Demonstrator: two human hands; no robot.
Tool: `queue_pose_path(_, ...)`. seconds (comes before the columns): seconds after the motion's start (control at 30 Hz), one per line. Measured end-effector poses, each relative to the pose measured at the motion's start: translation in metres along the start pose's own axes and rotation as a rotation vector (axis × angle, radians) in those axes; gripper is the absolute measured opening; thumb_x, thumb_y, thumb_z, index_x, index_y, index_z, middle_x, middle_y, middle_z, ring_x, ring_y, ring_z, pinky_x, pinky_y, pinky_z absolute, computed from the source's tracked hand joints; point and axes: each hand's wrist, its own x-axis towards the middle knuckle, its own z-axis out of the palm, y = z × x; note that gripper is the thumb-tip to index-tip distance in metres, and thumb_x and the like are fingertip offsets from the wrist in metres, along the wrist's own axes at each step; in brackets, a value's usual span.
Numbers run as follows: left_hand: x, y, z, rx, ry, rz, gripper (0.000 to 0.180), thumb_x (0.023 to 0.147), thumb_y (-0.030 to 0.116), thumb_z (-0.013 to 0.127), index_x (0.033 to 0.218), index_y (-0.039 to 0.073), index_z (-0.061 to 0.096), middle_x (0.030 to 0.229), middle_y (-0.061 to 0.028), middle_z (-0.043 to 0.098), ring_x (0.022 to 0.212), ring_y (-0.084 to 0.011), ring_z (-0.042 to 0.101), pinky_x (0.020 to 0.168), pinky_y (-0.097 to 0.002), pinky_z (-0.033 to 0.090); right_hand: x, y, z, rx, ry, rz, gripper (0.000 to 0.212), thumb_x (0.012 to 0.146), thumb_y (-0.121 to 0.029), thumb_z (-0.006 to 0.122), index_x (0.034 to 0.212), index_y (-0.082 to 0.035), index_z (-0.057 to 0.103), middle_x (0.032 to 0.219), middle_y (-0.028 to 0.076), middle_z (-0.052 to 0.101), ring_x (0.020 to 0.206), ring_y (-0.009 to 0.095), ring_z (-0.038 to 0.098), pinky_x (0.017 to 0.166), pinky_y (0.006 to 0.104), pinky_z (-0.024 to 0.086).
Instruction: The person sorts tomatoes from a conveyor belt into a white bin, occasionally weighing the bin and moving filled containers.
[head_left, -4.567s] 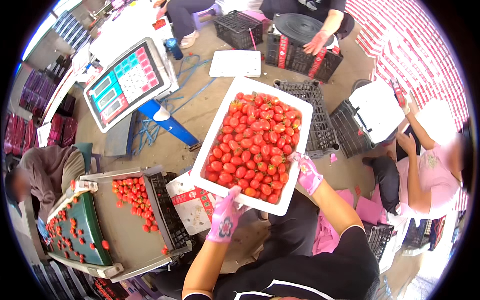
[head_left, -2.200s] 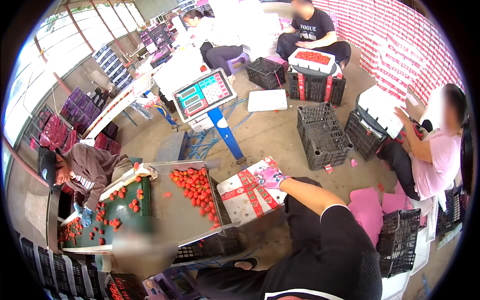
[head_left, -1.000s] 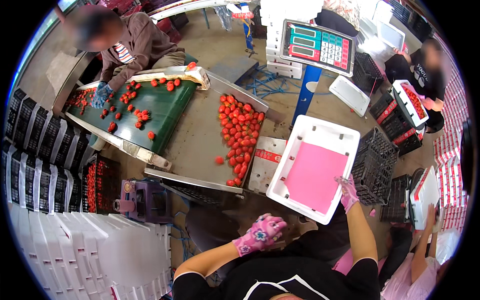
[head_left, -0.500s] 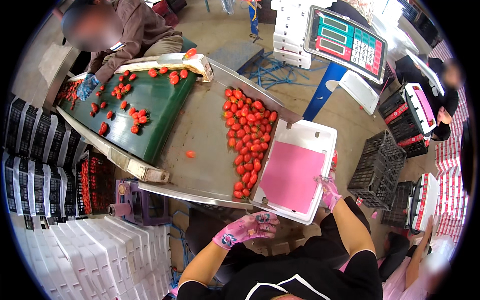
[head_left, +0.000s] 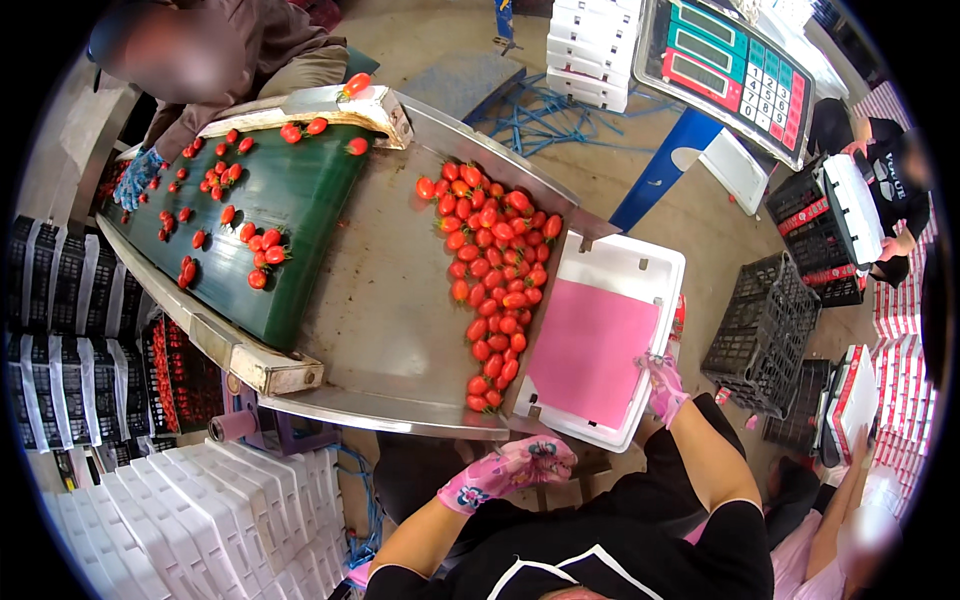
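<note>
A white plastic box point(head_left: 572, 268) with a pink sheet point(head_left: 592, 350) inside stands against the right edge of a metal chute. My right hand point(head_left: 663, 388), in a pink flowered glove, grips the box's right rim, its fingers over the edge. My left hand point(head_left: 512, 472), gloved alike, hangs just below the box's near left corner. Its fingers are curled, and whether anything is in them is hidden. Small red tomatoes point(head_left: 490, 270) lie heaped along the chute's point(head_left: 375, 270) right side, next to the box.
A green conveyor belt point(head_left: 290, 240) with scattered tomatoes leads to the chute; a co-worker's blue-gloved hand point(head_left: 140, 178) is over it. A digital scale display point(head_left: 725, 75) stands beyond the box. Black crates point(head_left: 755, 335) are at right; white boxes point(head_left: 200, 520) are stacked at lower left.
My left hand has moved a little right with its fingers more curled; my right stays on the rim. The lone tomato on the chute is gone from its spot. The co-worker's hand shifted left.
</note>
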Motion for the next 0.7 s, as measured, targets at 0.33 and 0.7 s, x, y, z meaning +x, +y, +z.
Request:
queue_pose_path(0.33,0.007,-0.004,-0.001,-0.014,-0.002,0.032,0.066,0.082,0.051,0.06,0.121,0.0,0.046,0.119,-0.0124,0.051,0.105,-0.0197,0.054,0.094,-0.0349,0.043,0.01,0.002,-0.004,-0.04,-0.038,0.053,0.04,0.078,0.005,0.06,0.111,-0.008,0.043,0.087,0.007,0.057,0.076,0.019,0.061,0.066,0.0322,0.055)
queue_pose_path(0.7,0.001,-0.001,-0.001,0.046,0.047,0.031,0.065,0.083,0.051,0.058,0.123,0.0,0.046,0.122,-0.013,0.05,0.109,-0.0222,0.053,0.096,-0.0362,0.041,-0.005,0.013,0.014,0.071,0.05,0.075,0.037,0.076,0.013,0.055,0.106,-0.008,0.047,0.083,0.006,0.052,0.071,0.018,0.058,0.066,0.0283,0.055)
